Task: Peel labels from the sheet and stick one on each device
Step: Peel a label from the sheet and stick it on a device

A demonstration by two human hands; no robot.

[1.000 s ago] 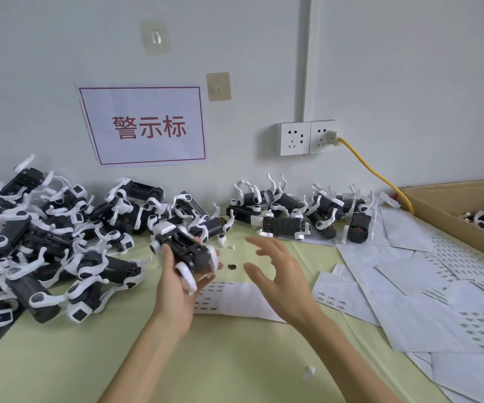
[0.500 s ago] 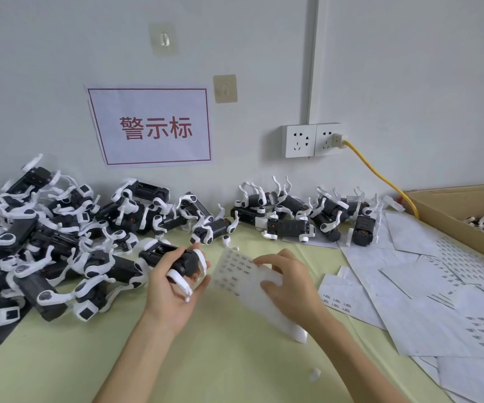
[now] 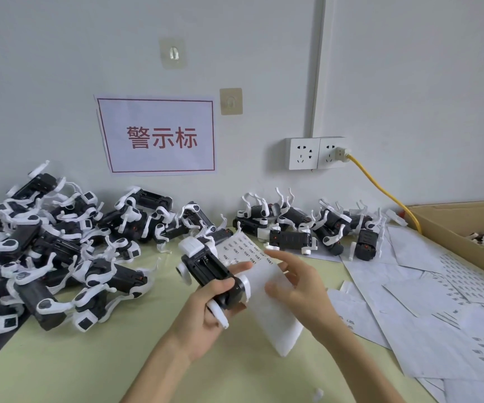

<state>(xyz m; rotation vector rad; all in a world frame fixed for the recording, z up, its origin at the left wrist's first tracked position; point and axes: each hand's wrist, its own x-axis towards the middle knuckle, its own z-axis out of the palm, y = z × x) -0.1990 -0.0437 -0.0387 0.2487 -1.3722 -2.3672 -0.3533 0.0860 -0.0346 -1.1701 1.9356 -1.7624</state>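
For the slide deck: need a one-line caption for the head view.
Left hand grips a black-and-white device while the right hand holds a label sheet beside it.

Bright even light, soft shadows, wide-angle edge bending, slight blur

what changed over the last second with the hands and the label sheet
The right hand, empty and open a second ago, picked the label sheet up off the table and now holds it tilted against the device. The left hand kept gripping that device, turning it lengthwise. The device piles and loose sheets stayed put.
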